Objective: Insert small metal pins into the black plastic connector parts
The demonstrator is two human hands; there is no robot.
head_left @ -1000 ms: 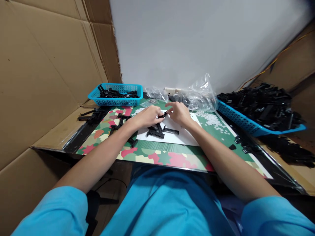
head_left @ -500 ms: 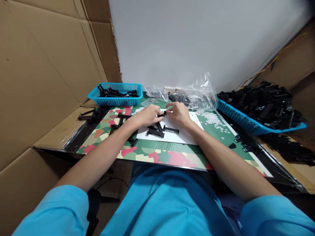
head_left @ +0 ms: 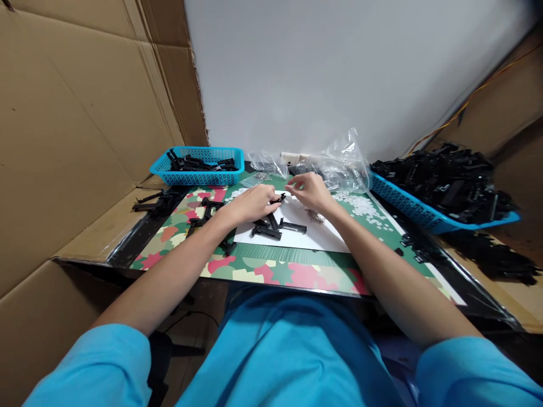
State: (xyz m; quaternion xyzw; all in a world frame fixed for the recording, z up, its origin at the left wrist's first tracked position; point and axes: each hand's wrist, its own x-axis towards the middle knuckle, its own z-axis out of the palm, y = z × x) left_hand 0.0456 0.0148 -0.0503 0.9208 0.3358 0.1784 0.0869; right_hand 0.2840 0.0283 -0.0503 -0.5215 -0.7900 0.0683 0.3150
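My left hand is closed around a small black plastic part, whose end sticks out past the thumb above a white sheet. Just to its right, my right hand has thumb and forefinger pinched together; whatever they hold, if anything, is too small to name. Long black plastic parts lie on the sheet below the hands. Beside the right wrist is a little heap of fine brownish metal pieces. More black parts lie left of the sheet, partly behind my left forearm.
A blue basket of black parts stands at back left; a larger heaped blue basket is at right. Clear plastic bags lie along the wall. White discs are scattered on the patterned mat. Cardboard walls the left.
My right hand has drawn slightly away from the black part, uncovering its end and the heap of small pieces. My left hand keeps its hold. The view has shifted slightly.
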